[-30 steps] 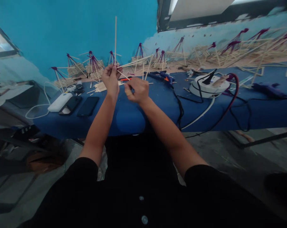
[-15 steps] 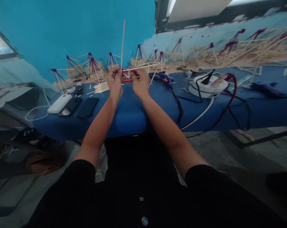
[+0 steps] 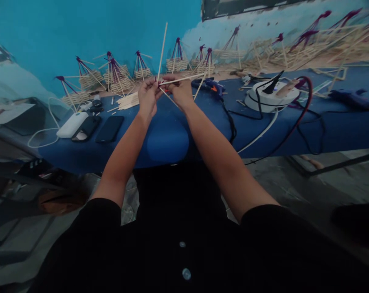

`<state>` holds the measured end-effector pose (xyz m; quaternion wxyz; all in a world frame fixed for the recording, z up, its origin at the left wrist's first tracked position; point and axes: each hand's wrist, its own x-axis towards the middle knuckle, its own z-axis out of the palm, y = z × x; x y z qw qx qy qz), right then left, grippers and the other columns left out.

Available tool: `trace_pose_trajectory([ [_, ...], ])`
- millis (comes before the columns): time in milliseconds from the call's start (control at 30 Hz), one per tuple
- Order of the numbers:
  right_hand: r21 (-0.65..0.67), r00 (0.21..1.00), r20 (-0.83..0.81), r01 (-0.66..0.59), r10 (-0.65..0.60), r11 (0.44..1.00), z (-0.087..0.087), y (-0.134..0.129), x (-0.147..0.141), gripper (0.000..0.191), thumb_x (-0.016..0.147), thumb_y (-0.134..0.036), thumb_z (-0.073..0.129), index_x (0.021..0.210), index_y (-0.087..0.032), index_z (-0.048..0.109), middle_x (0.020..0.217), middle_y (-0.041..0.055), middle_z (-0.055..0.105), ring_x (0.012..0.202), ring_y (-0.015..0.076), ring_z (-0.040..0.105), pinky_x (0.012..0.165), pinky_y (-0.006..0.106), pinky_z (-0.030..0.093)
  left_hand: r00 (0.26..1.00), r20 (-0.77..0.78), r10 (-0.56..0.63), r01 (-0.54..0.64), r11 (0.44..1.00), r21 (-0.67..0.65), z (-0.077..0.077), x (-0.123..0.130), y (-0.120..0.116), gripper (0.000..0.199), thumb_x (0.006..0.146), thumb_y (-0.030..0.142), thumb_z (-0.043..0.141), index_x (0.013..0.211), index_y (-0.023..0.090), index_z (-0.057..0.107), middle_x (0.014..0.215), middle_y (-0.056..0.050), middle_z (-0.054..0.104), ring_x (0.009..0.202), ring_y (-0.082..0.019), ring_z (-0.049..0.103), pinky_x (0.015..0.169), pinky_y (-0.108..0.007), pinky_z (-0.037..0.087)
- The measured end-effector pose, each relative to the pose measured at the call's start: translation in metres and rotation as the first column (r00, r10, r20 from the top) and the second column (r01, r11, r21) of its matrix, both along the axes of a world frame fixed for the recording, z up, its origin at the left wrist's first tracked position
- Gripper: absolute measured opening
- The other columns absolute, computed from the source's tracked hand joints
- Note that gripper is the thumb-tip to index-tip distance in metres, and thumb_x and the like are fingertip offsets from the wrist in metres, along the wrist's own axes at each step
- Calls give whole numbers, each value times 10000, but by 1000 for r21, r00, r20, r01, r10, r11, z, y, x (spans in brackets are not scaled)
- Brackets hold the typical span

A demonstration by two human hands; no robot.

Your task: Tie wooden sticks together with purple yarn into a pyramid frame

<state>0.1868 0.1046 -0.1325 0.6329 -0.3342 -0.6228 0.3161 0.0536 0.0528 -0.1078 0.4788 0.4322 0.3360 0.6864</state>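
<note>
Thin wooden sticks (image 3: 163,51) meet at a joint with a bit of purple on it, held above the blue table (image 3: 169,140). My left hand (image 3: 148,96) pinches the joint from the left. My right hand (image 3: 180,92) has its fingers closed on the sticks just right of the joint. One stick points up, another reaches right, and a third slants down past my right hand. A bundle of loose sticks (image 3: 128,101) lies beside my left hand.
Stick models with purple tops (image 3: 119,77) line the wall. At left lie a white device (image 3: 72,125) and a dark phone (image 3: 110,129). To the right are a blue glue gun (image 3: 210,87), a white round power strip (image 3: 268,97) and tangled cables.
The view has shifted, so most of the table appears higher. The upright stick leans more to the right, and a stick slanting down below my right fingers now shows clearly.
</note>
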Motion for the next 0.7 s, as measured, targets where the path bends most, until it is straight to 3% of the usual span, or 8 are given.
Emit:
trace_pose_trajectory([
  [233,-45,998,17,-55,55,997,-3,-5,3,185,885,-143,704,1000,-235,815,1016,38,862,909,199,811,947,387,704,999,2,-36,36,999,-23,3,2,-4,222,1105,32,560,952,192,569,864,13,752,1037,-157,855,1107,-396,683],
  [500,-28,984,176,14,-9,999,-2,-2,0,58,884,-157,743,899,-209,767,937,54,831,890,211,779,919,399,689,922,-352,164,-166,986,25,-3,-6,2,216,912,34,756,841,217,666,768,11,697,897,-196,795,982,-432,728],
  [700,42,938,329,100,-109,994,-3,-3,3,124,884,-86,730,902,-197,782,931,55,820,939,246,789,1027,462,672,880,-437,185,-183,982,48,-7,-11,5,181,850,33,755,806,205,718,738,17,691,833,-165,767,961,-367,714],
])
